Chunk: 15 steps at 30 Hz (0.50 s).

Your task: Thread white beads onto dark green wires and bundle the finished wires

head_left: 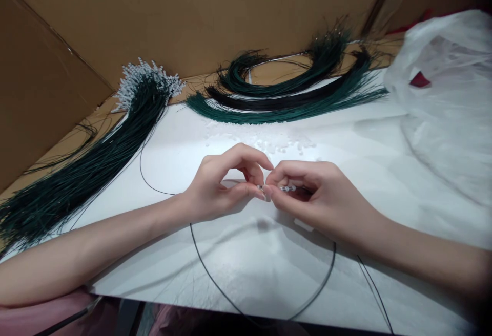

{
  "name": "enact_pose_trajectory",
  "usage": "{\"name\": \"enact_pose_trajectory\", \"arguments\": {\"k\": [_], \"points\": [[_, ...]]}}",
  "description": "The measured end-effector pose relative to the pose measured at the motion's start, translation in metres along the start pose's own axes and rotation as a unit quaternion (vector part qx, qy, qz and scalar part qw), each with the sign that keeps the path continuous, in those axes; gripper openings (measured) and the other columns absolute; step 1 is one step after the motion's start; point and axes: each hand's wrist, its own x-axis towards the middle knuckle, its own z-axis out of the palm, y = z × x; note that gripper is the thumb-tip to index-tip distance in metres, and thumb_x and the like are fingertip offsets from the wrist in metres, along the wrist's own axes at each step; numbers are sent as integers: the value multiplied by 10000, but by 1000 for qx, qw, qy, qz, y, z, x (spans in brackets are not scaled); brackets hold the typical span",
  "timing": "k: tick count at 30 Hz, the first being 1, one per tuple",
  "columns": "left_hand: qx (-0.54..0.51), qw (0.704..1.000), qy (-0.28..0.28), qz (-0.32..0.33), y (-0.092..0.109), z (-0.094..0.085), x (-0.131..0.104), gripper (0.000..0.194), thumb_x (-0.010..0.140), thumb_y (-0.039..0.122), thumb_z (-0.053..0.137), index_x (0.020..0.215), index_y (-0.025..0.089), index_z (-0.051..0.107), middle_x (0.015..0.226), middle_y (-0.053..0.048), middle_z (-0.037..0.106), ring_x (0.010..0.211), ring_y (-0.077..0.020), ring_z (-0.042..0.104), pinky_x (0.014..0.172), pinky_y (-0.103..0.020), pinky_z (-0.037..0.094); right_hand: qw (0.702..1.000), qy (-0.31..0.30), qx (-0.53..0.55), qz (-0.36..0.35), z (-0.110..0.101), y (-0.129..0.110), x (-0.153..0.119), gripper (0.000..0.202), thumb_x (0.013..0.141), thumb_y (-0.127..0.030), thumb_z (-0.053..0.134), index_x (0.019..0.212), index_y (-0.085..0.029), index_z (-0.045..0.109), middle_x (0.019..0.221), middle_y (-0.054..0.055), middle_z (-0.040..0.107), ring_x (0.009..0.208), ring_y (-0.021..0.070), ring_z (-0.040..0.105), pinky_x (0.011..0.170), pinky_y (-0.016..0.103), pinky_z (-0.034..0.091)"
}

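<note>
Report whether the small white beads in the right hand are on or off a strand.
On: the white beads sit in line at the right hand, with dark strand showing beside them.

Hands: left hand (pixel 230 185) and right hand (pixel 319 187) side by side above middle of table (pixel 246 264).
Strung pieces (pixel 287 188): between right thumb and fingers.
Cord (pixel 214 281): loops below both hands, toward near edge.
Loose pieces (pixel 286 145): on table, behind hands, before back bundles.
Back bundles (pixel 265 116): along table's far edge, before rear panel (pixel 246 13).
Left bundle (pixel 105 159): slantwise behind left forearm (pixel 115 238), far end near rear panel.
Plastic bag (pixel 442 121): right of back bundles, behind right forearm (pixel 415 246).
</note>
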Motion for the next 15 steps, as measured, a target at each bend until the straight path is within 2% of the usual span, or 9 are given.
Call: {"name": "enact_pose_trajectory", "arguments": {"k": [15], "points": [[-37,999,25,-26,-2,0,-2,438,725,72,809,1092,181,596,840,-9,666,720,-122,683,696,-232,591,1000,23,-3,-1,-1,0,0,161,839,-107,619,689,-164,613,576,-44,493,479,51,379,424,219,249]]}}
